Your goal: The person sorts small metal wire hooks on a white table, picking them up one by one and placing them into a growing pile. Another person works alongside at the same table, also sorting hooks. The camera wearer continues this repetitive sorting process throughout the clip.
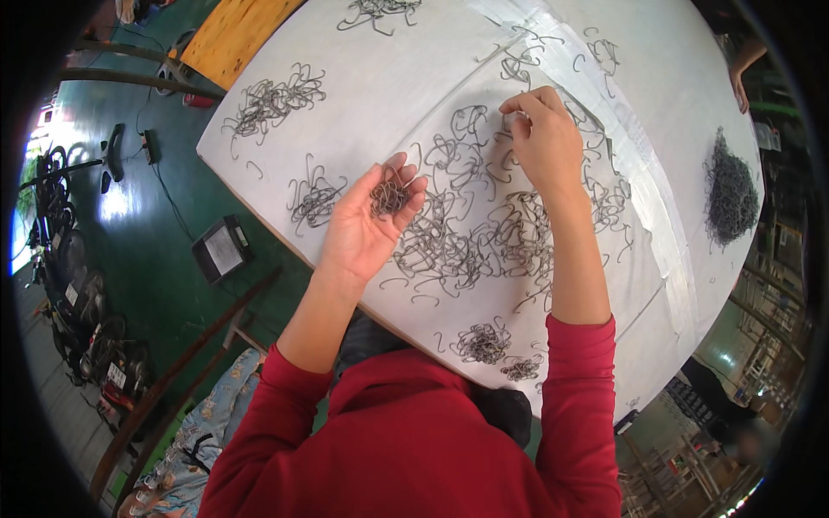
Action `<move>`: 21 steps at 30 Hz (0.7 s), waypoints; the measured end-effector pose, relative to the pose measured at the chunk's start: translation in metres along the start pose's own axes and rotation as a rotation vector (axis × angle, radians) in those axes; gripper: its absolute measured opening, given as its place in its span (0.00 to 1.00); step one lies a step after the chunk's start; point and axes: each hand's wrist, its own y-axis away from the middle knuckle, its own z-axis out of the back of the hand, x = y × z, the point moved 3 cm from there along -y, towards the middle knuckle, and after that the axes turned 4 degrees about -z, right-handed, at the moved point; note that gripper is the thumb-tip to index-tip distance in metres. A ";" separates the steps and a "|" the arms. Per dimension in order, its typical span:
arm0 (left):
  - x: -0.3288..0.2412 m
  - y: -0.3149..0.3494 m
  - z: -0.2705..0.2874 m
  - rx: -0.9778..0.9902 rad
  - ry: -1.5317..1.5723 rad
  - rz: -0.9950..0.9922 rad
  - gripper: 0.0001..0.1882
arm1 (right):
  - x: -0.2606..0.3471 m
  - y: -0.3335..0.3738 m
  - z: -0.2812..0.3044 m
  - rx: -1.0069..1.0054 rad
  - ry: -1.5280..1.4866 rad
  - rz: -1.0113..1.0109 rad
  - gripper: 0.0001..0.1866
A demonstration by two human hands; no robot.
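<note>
My left hand (356, 231) is turned palm up with its fingers curled around a clump of small wire hooks (389, 198). To its right, my right hand (551, 145) hovers over the loose hooks, thumb and fingertips pinched together. Whatever is between those fingertips is too small to make out. A wide scatter of bent, grey metal hooks (445, 242) spreads between and below my hands. Just left of my left hand lies a smaller heap of hooks (315, 200).
The white-covered table (363, 95) carries more hook piles at the far left (275, 104), near edge (482, 344) and a dense dark heap (730, 190) at right. Another person's hand (740, 91) rests at the far right edge. A black box (220, 249) stands on the green floor.
</note>
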 end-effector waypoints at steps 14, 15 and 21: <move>-0.009 0.003 0.005 -0.006 0.001 -0.011 0.17 | -0.017 -0.012 -0.003 -0.168 0.166 -0.079 0.16; -0.009 0.003 0.005 -0.016 -0.007 -0.015 0.17 | -0.017 -0.014 -0.002 -0.132 0.162 -0.026 0.19; -0.007 0.000 0.000 -0.002 -0.008 -0.007 0.17 | -0.025 -0.029 0.017 -0.186 0.070 -0.066 0.17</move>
